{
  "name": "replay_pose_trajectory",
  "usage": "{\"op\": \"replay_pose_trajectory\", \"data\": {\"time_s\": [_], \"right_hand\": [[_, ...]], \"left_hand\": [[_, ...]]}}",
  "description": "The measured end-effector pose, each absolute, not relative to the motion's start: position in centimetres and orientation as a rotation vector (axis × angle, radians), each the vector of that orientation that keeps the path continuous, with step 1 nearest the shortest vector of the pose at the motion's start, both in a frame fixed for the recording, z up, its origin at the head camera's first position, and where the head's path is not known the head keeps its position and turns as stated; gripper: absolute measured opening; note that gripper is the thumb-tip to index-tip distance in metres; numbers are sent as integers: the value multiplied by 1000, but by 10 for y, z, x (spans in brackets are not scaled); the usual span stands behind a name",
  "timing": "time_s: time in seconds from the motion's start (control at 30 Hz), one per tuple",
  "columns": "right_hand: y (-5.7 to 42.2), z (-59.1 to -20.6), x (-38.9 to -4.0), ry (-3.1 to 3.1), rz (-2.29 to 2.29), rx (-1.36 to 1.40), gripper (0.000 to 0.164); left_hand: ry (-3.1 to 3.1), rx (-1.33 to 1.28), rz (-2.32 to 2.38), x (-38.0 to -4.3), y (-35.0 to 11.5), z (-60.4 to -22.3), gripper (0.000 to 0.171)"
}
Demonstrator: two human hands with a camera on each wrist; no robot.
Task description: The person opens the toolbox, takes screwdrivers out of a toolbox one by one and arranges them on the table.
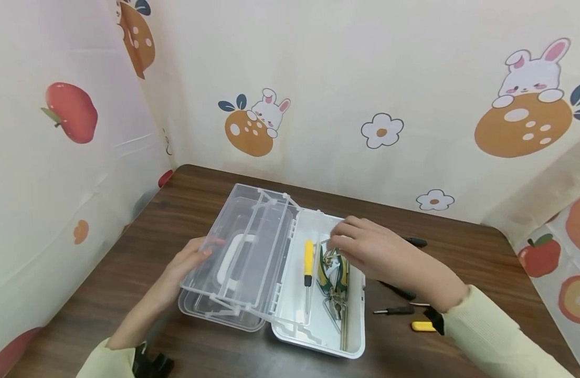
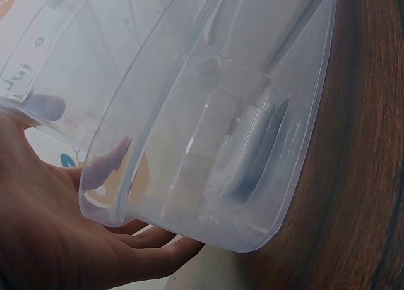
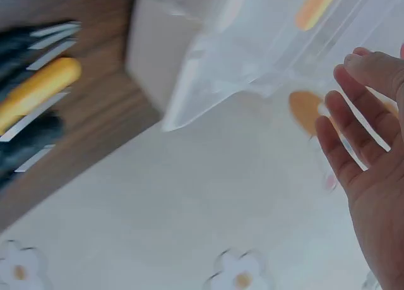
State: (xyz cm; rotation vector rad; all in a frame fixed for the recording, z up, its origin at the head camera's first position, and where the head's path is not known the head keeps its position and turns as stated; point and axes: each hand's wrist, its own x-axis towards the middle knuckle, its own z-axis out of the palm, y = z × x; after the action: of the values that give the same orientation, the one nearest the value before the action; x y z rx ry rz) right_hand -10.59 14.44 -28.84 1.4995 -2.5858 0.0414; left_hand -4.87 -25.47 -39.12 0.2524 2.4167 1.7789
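Observation:
A toolbox with a white base (image 1: 290, 331) and clear lid (image 1: 233, 210) stands wide open on the table. My left hand (image 1: 188, 262) grips the lid side at its left edge, with fingertips showing through the plastic (image 2: 177, 195). My right hand (image 1: 360, 244) is over the base's right rim, its fingers loosely bent and holding nothing, as the right wrist view of the hand (image 3: 372, 138) shows. In the base lie a yellow-handled screwdriver (image 1: 308, 262), pliers with green and yellow handles (image 1: 340, 278) and L-shaped hex keys (image 1: 344, 331).
Right of the box, partly behind my right forearm, lie a small dark screwdriver (image 1: 394, 311), a yellow handle (image 1: 423, 326) and black-handled tools (image 1: 414, 241). A printed curtain (image 1: 327, 157) stands along the back of the wooden table (image 1: 143, 236).

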Motion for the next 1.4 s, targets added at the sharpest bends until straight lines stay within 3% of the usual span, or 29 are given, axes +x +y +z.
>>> {"op": "replay_pose_trajectory", "data": {"time_s": [0.47,0.77,1.07,1.4], "right_hand": [[87,-291,-126,-2320,-323,1862,30],[69,-292,-128,-2360,-455,1912,29],[68,-286,-127,-2536,-431,1915,42],[57,-288,-125,-2563,-455,1957,29]], "left_hand": [[2429,252,1766,-49,-253,-391,45],[2428,241,1768,-48,-253,-391,45],[2433,233,1766,-49,-252,-390,45],[2430,238,1767,-50,-254,-391,45]]}}
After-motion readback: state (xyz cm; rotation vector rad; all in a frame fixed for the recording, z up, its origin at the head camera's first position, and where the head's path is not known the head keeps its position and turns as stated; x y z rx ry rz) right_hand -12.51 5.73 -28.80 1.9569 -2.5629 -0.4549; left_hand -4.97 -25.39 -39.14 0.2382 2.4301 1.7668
